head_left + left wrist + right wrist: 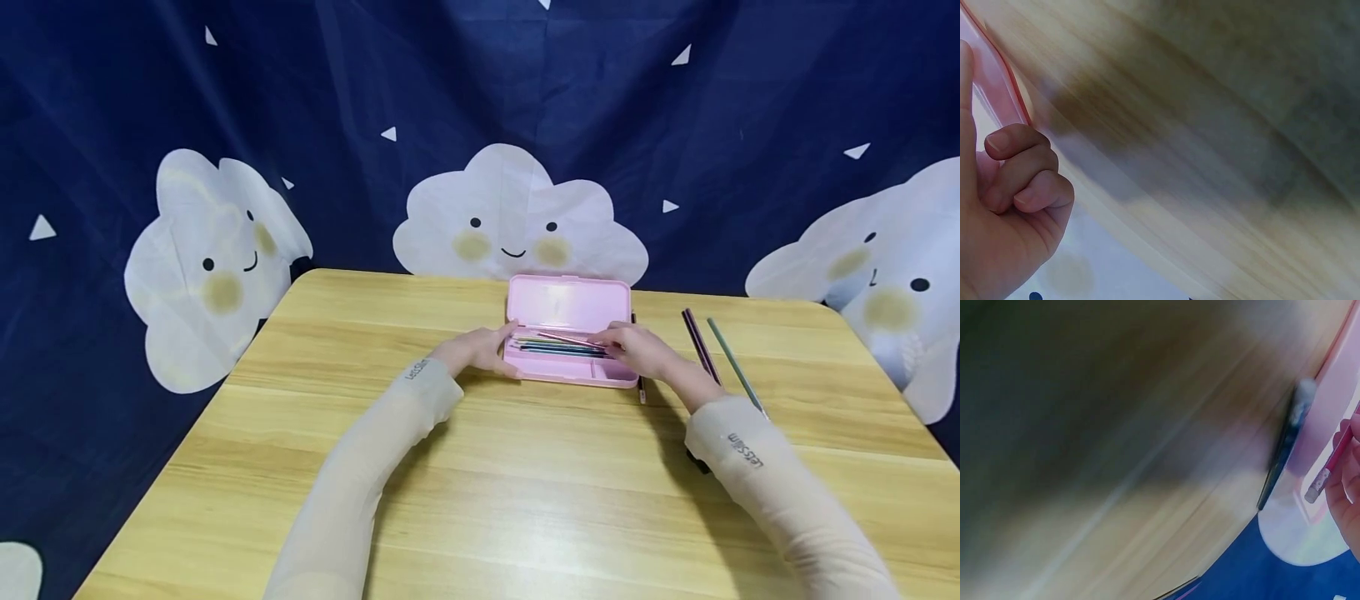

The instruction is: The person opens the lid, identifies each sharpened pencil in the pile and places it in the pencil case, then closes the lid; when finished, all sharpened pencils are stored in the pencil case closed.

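A pink pencil case point(558, 302) lies on the table with its lid raised at the back. Several coloured pencils point(558, 350) lie lengthwise inside it. My left hand point(478, 348) holds the case's left end, thumb and a finger spread along its edges; the left wrist view shows the other fingers curled beside the pink wall. Over the right end of the case, my right hand point(637, 348) pinches a reddish-pink pencil point(1339, 452) near its pale eraser end. That pencil lies slanted above the others. The hand partly hides the case's right end.
A dark pencil point(642, 392) lies close along the right side of the case. Further right are a pair of dark purplish pencils point(702, 348) and a green pencil point(733, 360). The wooden table point(525, 475) ends at a dark blue cloud-patterned curtain point(337, 108).
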A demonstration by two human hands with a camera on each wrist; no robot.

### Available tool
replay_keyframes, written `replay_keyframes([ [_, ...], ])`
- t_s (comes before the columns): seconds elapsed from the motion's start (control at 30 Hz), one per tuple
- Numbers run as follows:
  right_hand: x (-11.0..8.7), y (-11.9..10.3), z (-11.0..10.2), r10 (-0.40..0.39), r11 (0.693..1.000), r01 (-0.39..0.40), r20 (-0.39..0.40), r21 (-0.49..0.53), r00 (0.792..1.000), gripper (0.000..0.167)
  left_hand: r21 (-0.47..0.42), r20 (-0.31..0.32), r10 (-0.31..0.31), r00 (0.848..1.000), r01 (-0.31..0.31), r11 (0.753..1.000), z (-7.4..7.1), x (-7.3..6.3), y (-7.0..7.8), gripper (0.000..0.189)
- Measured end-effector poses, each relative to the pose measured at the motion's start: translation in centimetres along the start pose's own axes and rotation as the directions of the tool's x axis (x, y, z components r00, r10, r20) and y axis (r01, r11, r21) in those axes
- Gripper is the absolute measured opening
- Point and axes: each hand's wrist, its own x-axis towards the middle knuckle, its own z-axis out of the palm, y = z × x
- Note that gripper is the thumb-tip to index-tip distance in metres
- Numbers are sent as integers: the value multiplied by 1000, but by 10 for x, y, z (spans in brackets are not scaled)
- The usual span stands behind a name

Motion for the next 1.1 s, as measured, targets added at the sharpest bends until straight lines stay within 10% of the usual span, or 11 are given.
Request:
replay_keyframes([
  [1.1,16,-6,14,8,1000,-7,47,-17,999,30,0,-2,-6,1000,6,1000,4,1,-1,107],
])
